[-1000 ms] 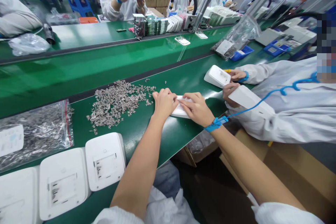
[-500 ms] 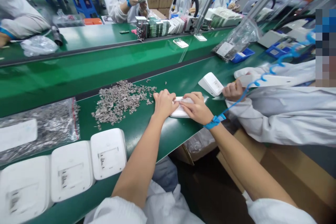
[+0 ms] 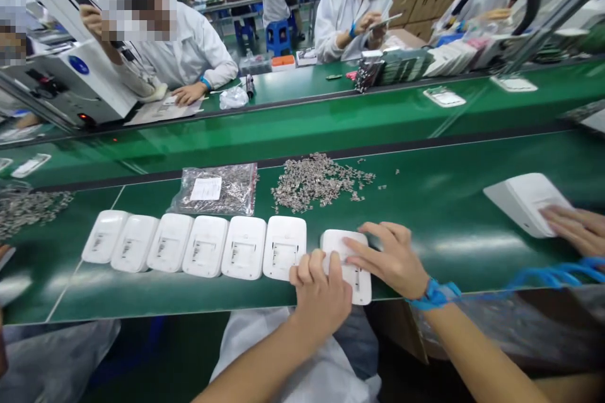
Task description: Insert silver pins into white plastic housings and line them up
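"The left hand (image 3: 320, 296)?"

"Curled at the near edge of the white housing (image 3: 357, 274), which lies ahead and rightward on the bench (image 3: 449, 201), long axis pointing away."

"And the right hand (image 3: 391, 259)?"

"Fingers spread across the far side; no telling whether either grips."

"Any writing?"

"The parts bag (image 3: 239, 194) has a label (image 3: 207, 189), the machine (image 3: 99, 85) beyond a badge (image 3: 78, 64); neither legible."

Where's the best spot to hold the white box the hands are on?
Probably its two sides: left hand coming from the left, right hand from the right. The white box has its slotted face up, and a gap parts it from the row of boxes.
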`<state>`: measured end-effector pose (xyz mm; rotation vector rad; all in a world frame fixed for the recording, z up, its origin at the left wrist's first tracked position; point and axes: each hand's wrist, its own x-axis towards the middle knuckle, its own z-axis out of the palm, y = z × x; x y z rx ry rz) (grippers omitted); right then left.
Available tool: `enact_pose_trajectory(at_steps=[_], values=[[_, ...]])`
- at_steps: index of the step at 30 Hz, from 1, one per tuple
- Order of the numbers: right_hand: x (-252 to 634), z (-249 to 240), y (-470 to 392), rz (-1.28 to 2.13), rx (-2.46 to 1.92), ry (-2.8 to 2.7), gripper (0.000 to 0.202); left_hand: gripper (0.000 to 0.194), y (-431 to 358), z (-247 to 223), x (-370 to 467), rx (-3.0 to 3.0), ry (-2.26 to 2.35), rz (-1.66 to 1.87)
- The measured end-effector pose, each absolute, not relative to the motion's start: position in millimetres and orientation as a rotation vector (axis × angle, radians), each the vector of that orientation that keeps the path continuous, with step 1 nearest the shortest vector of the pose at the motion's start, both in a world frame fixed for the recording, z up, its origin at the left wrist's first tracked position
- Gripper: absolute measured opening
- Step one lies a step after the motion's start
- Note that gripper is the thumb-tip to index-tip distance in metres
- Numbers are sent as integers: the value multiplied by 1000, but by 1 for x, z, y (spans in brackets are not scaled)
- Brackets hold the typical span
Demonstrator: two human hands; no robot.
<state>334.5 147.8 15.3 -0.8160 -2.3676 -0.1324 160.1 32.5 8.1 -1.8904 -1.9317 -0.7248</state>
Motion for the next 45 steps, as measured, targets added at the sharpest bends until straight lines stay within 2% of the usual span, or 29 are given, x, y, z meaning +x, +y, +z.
enact_pose_trajectory(at_steps=[3, 6, 9, 12, 15, 20, 25, 32, 36, 40, 45], values=[[341, 13, 196, -126, -917, -2178, 20, 45, 43, 9, 156, -1812, -1937, -695], [360, 5, 258, -207, -1196, -1855, 26, 40, 53, 12, 157, -1690, -1971, -678], [374, -9, 308, -249, -1455, -1801, 28, 40, 56, 13, 163, -1621, -1977, -692], [376, -23, 333, -194, -1600, -1914, 30, 38, 54, 10, 180, -1659, -1813, -901], [371, -27, 342, -123, -1742, -1979, 32, 34, 55, 6, 205, -1945, -1455, -1133], [365, -19, 337, -176, -1866, -1998, 25, 27, 79, 0, 240, -2303, -1186, -1201], [387, -11, 305, -251, -1798, -2044, 32, 26, 95, 4, 245, -2456, -1427, -1037], [486, 15, 253, -330, -1844, -1924, 44, 16, 97, 12, 246, -2655, -1617, -812], [509, 15, 230, -296, -1977, -1798, 39, 13, 97, 11, 246, -2682, -1657, -812], [475, 22, 212, -81, -1964, -1898, 28, 25, 98, 9, 246, -2662, -1675, -853], [425, 49, 195, 383, -1763, -1999, 34, 49, 99, 8, 247, -2656, -1532, -855]])
